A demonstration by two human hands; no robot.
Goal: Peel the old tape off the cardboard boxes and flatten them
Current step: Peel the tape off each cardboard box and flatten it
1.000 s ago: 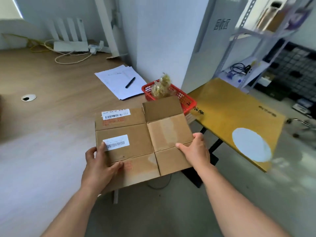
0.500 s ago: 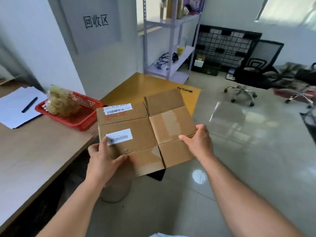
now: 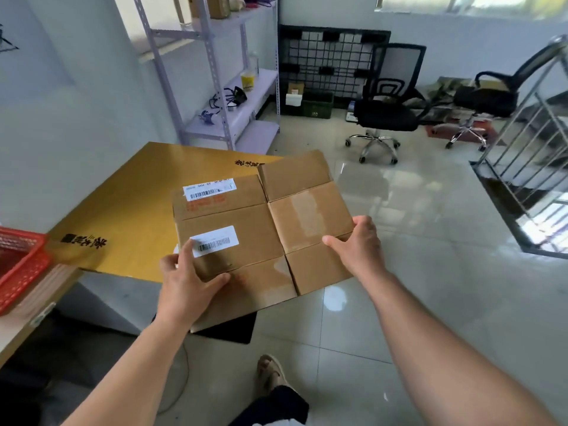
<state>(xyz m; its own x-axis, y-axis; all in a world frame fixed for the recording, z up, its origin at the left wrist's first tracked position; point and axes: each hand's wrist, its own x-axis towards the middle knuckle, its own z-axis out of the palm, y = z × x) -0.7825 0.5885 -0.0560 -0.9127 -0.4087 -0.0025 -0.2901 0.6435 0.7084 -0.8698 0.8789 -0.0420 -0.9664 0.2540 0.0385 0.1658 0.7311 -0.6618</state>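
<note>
A flattened brown cardboard box (image 3: 246,235) with two white barcode labels hangs in the air in front of me, held level over the floor. My left hand (image 3: 187,284) grips its near left edge, thumb beside the lower label. My right hand (image 3: 356,247) grips its right edge, thumb on top. A pale strip where tape was shows on the right panel. A larger flat yellow cardboard sheet (image 3: 132,210) lies past the box, beside the table.
A red basket (image 3: 18,265) sits on the wooden table (image 3: 18,327) at left. A metal shelf rack (image 3: 221,87) stands against the wall. Two black office chairs (image 3: 387,109) and a stair railing (image 3: 528,142) stand across the glossy tiled floor. My foot (image 3: 270,376) shows below.
My view has swung right, away from the table toward the room. The flattened box has travelled with both hands, off the table and out over the floor beside the yellow sheet.
</note>
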